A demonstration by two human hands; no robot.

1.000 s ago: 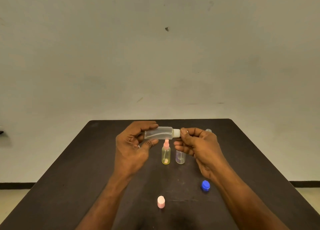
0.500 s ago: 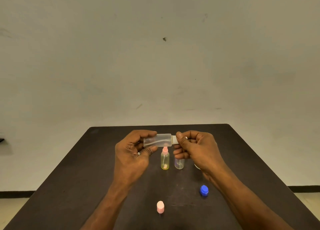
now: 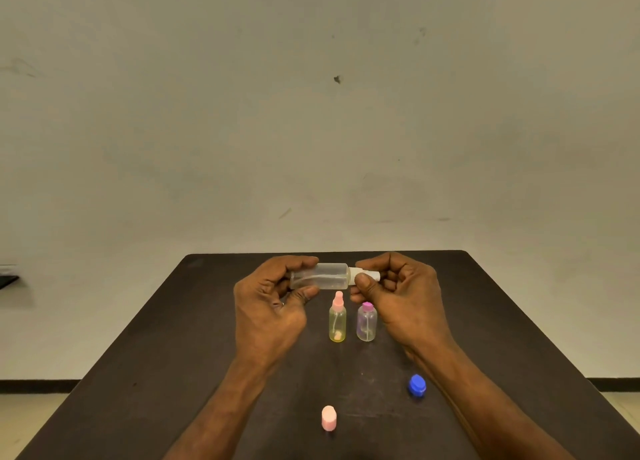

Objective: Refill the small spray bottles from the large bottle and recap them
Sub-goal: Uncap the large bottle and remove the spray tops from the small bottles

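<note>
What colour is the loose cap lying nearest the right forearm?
Blue: the loose cap shows clearly in the head view, on the dark table.

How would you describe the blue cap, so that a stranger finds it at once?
On the dark table, look at the near part, just beside the right forearm. The blue cap lies there alone; the only other loose cap is pink and lies nearer the front edge, further left.

Two bare forearms, no sleeves, left hand (image 3: 268,307) with a ring, right hand (image 3: 403,304) unadorned
</note>
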